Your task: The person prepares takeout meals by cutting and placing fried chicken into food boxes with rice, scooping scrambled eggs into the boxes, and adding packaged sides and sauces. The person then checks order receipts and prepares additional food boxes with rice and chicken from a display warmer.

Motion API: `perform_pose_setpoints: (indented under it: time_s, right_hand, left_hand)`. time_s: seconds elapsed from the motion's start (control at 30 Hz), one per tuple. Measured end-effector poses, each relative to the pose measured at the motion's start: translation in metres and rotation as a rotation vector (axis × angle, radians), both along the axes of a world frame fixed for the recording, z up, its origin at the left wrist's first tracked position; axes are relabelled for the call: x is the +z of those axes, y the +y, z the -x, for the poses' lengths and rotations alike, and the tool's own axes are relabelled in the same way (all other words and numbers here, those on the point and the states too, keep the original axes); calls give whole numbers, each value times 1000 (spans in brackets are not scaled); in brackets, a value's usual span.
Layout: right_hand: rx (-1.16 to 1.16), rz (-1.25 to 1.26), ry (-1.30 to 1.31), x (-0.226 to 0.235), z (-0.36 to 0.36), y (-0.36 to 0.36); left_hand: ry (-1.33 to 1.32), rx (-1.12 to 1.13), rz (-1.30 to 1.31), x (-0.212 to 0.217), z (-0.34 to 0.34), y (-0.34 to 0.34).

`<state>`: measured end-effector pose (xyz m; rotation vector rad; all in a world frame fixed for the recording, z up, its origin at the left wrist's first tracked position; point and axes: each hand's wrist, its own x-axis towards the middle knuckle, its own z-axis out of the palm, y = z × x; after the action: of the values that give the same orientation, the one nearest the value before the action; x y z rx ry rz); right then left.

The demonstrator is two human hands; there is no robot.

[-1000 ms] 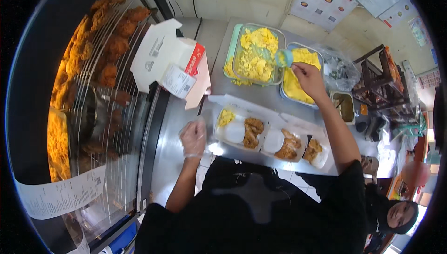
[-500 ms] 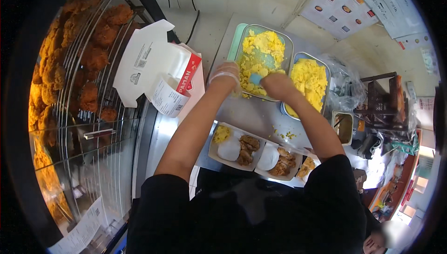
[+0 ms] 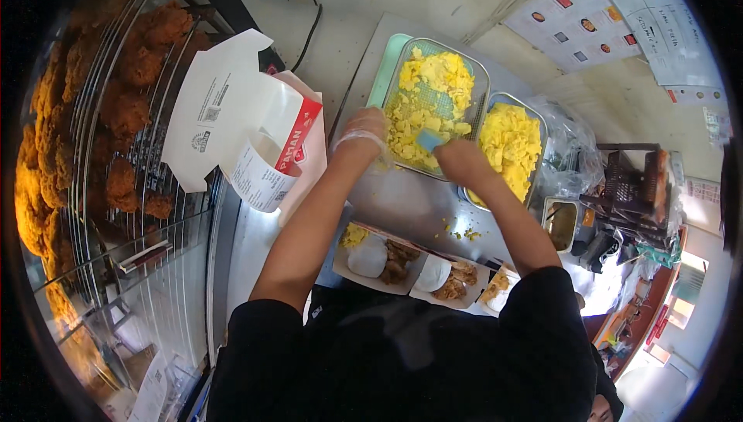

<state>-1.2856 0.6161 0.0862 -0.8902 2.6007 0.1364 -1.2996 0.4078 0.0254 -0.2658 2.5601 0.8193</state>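
1. Landmark: clear rectangular tray with a mesh base [image 3: 485, 82], on the steel counter [image 3: 414, 201], holding crumbled yellow egg [image 3: 439, 74]. Its long axis runs away from the wearer, leaning slightly right at the far end.
2. Right hand [image 3: 462, 163], bare, at the tray's near right corner: fingers curled round a pale-blue plastic scoop [image 3: 429, 140]. Handle hidden in the fist.
3. Key relation: the scoop's visible end points left and away from the fist, over egg in the tray's near half. The main heap lies beyond it, toward the far end. Right hand nearer to this heap.
4. Left hand [image 3: 364, 128], in a clear plastic glove, is beside the tray's near left corner. Fingers obscured; cannot tell whether they grip anything.
5. Right of the tray: a second rectangular container [image 3: 546, 129], heaped with yellow egg.
6. Wearer's side of the tray: white cardboard boxes [image 3: 373, 278] with brown fried chicken [image 3: 455, 281]; egg visible in the leftmost.
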Motion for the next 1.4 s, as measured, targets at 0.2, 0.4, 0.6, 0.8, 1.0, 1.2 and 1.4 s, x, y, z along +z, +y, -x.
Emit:
perform_pose_setpoints:
  time_s: [0.2,0.4,0.6,0.8,1.0,1.2,1.4]
  right_hand:
    - [78,48,-23,-12,4,18]
    - [55,90,-32,3,4,-4]
    - [-156,219,94,-1,-2,-6]
    - [-63,199,75,-34,-14,-9]
    - [0,212,80,-34,-24,-11]
    - [-27,157,154,-44,9,-8]
    - [87,90,122,-30,11,16]
  left_hand:
    - [156,-140,79,-25,-5,-6]
    - [161,-174,163,-42,-9,-18]
    - [103,-151,82,-20,-12,-12]
    - [73,6,-28,-4,-16,-5]
    - [78,-24,-70,-8,-12,-8]
    - [54,-177,27,-10,-9,-4]
    - [-6,-58,-89,-8,-12,-5]
